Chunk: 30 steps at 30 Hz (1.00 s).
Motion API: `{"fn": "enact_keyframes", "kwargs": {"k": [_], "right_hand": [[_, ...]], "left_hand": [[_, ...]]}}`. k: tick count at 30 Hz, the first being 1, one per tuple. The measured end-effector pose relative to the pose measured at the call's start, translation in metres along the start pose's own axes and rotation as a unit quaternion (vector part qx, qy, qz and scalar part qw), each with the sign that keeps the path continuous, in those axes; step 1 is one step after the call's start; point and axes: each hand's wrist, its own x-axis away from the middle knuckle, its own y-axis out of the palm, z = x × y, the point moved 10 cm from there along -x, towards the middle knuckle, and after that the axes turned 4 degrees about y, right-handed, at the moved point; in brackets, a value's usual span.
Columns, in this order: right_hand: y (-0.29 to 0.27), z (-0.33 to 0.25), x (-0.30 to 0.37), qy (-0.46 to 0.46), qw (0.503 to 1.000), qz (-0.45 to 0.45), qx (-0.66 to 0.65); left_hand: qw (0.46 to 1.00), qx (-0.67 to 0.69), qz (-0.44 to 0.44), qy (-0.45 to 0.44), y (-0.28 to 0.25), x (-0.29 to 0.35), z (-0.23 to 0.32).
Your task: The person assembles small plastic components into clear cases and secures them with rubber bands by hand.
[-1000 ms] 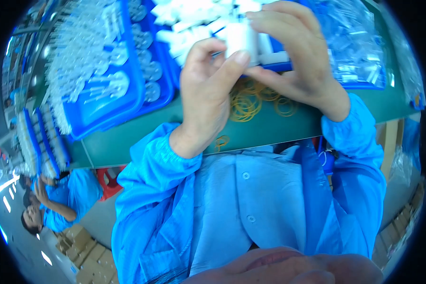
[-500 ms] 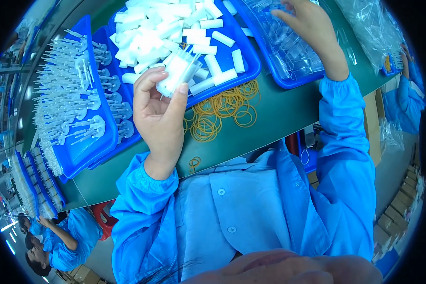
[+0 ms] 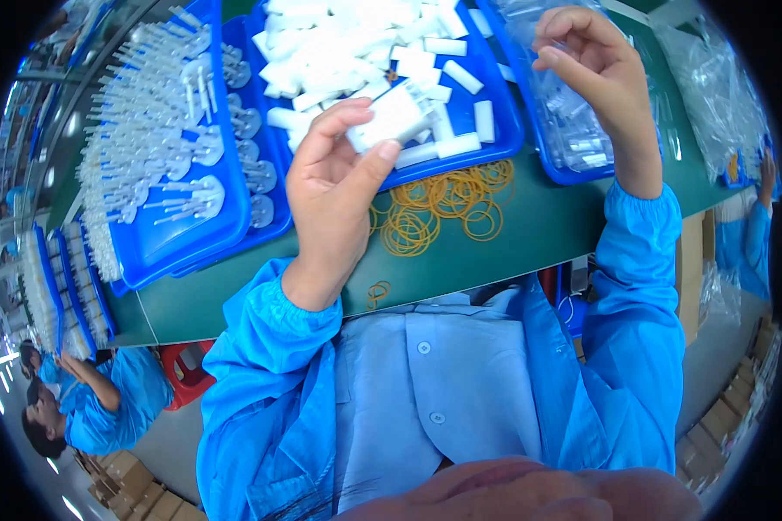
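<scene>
Left hand (image 3: 334, 187) clenched on a bundle (image 3: 393, 117) of white pieces, held over the near rim of the middle tray (image 3: 495, 143). Right hand (image 3: 595, 74) raised above the right tray (image 3: 539, 130) of clear parts, fingers curled; cannot tell whether anything sits between thumb and forefinger. Rubber bands (image 3: 439, 204) loose on the green table (image 3: 530, 234), just beside the tray rim, one stray near the shirt.

Risks, as judged: bundle pinched by thumb and fingertips only, so likely to splay or shed pieces back into the tray if the grip eases. Bands close to the table edge, easily swept off by a sleeve.

Against the frame half a second back: bundle lifted slightly and turned; right hand off the clear parts and up in the air; view shifted left.
</scene>
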Motion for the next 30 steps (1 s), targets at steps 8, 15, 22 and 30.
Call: {"fn": "enact_keyframes", "kwargs": {"k": [8, 15, 22, 30], "right_hand": [[0.001, 0.067, 0.033, 0.345, 0.907, 0.183, 0.159], [-0.003, 0.068, 0.043, 0.334, 0.900, 0.229, 0.164], [-0.003, 0.059, 0.048, 0.369, 0.864, 0.207, 0.272], [0.007, 0.047, 0.036, 0.303, 0.869, 0.179, 0.349]], "left_hand": [[0.998, 0.060, -0.009, -0.024, 0.005, -0.001, 0.008], [1.000, -0.003, -0.023, 0.006, 0.006, 0.000, 0.010], [0.999, -0.017, -0.022, 0.017, 0.005, 0.000, 0.009], [1.000, -0.020, -0.018, 0.000, 0.004, -0.001, 0.005]]}}
